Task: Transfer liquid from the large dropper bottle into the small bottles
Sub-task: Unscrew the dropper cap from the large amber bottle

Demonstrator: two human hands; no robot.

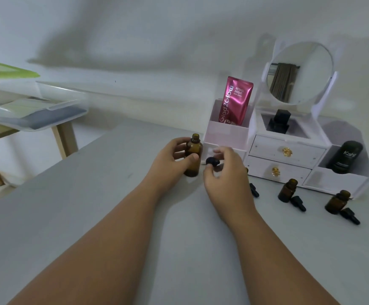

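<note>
The large dropper bottle point(193, 155) stands straight up on the surface point(113, 194) in the middle of the frame, and its mouth is open. The left hand point(170, 159) has its fingers wrapped round it. Just to the right, the right hand point(225, 172) pinches the black dropper top point(212, 161); its glass tube is hidden. The small bottles point(287, 190) stand open at the lower right, well apart from the big one. The right hand is nearer them, so it looks best placed to carry drops that way.
</note>
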